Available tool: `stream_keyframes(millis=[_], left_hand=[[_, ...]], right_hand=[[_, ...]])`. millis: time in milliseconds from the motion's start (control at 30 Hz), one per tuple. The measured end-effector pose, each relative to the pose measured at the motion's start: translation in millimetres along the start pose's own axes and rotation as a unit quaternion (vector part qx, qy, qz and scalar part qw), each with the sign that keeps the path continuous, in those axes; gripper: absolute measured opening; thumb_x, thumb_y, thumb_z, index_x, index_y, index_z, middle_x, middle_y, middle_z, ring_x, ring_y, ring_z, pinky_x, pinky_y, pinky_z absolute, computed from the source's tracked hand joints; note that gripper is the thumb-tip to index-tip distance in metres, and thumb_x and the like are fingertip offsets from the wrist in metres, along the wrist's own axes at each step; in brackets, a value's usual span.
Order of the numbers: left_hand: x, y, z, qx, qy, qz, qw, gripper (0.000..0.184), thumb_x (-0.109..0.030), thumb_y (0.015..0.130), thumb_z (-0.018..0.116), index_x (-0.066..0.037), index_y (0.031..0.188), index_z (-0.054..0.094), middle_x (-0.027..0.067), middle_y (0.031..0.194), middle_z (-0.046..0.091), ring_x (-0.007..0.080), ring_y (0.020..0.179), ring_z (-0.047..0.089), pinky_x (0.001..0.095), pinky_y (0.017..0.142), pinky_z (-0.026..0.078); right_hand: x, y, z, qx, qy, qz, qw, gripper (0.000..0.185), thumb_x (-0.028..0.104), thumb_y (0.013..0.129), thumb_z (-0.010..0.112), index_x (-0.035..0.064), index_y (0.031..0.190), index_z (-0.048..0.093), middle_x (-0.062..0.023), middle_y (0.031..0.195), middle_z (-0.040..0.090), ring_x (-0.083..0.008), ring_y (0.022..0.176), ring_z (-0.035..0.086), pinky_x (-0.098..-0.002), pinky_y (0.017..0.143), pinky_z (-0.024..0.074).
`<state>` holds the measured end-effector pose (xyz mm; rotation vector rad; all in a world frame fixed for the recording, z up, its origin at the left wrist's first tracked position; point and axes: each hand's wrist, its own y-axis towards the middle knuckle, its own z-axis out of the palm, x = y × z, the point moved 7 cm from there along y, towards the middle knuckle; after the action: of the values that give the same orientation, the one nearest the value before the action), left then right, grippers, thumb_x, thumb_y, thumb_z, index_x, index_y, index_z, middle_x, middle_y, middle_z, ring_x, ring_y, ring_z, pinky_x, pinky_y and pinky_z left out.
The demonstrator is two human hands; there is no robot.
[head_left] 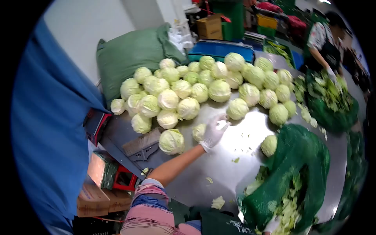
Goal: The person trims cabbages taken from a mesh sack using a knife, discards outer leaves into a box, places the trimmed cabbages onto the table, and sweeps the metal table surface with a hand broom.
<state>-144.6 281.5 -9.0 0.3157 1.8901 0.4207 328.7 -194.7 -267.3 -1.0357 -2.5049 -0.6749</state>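
Observation:
My left hand (214,131), in a thin white glove, reaches over the metal table with its fingers curved and apart. It holds nothing that I can see. Just beyond its fingertips lies a pale green cabbage (237,109); a smaller cabbage (199,132) sits beside the hand, partly covered by it. At the bottom edge, my gloved right hand (273,224) is by loose outer leaves (289,207) at the mouth of a green mesh bag (303,147). Its fingers are mostly hidden. One cabbage (269,145) rests against the bag's left side.
A heap of cabbages (168,99) covers the table's far side, before a stuffed green sack (133,55). A grey brush-like tool (141,145) lies at left. Leaf scraps dot the metal table (219,168). Another person (327,47) handles leaves over a second mesh bag (333,113).

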Motion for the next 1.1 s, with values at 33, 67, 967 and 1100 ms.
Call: stream_keyframes(millis=[33, 67, 967, 1100], left_hand=[[-16.0, -18.8, 39.5, 0.062, -0.036, -0.03, 0.997, 0.035, -0.017, 0.083, 0.068, -0.006, 0.116, 0.06, 0.0104, 0.103, 0.064, 0.0234, 0.098, 0.059, 0.034, 0.083, 0.048], [-36.8, -35.5, 72.1, 0.11, -0.001, -0.046, 0.993, 0.038, -0.017, 0.086, 0.068, -0.004, 0.12, 0.058, 0.0095, 0.11, 0.065, 0.0183, 0.101, 0.062, 0.0315, 0.085, 0.049], [-202.4, -241.5, 258.5, 0.368, 0.004, 0.186, 0.911, 0.041, -0.031, 0.085, 0.06, -0.002, 0.114, 0.058, 0.0142, 0.108, 0.057, 0.0316, 0.121, 0.045, 0.0506, 0.114, 0.021], [-202.3, -252.0, 252.6, 0.371, -0.004, 0.197, 0.907, 0.041, -0.028, 0.082, 0.063, -0.002, 0.112, 0.058, 0.0138, 0.106, 0.057, 0.0312, 0.119, 0.046, 0.0508, 0.113, 0.022]], right_hand=[[51.3, 5.2, -22.7, 0.143, 0.081, 0.17, 0.972, 0.025, 0.016, 0.09, 0.057, -0.0073, 0.082, 0.054, -0.0166, 0.071, 0.057, -0.0252, 0.068, 0.056, -0.0366, 0.066, 0.0433], [60.9, 5.5, -29.3, 0.151, 0.126, 0.188, 0.962, 0.023, 0.015, 0.089, 0.058, -0.0066, 0.084, 0.056, -0.0168, 0.071, 0.057, -0.0237, 0.064, 0.052, -0.0368, 0.062, 0.0419], [-119.5, -42.6, -136.3, -0.009, 0.018, 0.298, 0.954, 0.044, 0.036, 0.096, 0.054, -0.0054, 0.11, 0.062, -0.0215, 0.1, 0.066, -0.0313, 0.091, 0.062, -0.0369, 0.081, 0.047], [-45.2, -22.5, -166.0, 0.011, 0.059, 0.362, 0.93, 0.046, 0.034, 0.097, 0.053, -0.0073, 0.113, 0.06, -0.0202, 0.105, 0.065, -0.0281, 0.092, 0.06, -0.035, 0.083, 0.0458]])
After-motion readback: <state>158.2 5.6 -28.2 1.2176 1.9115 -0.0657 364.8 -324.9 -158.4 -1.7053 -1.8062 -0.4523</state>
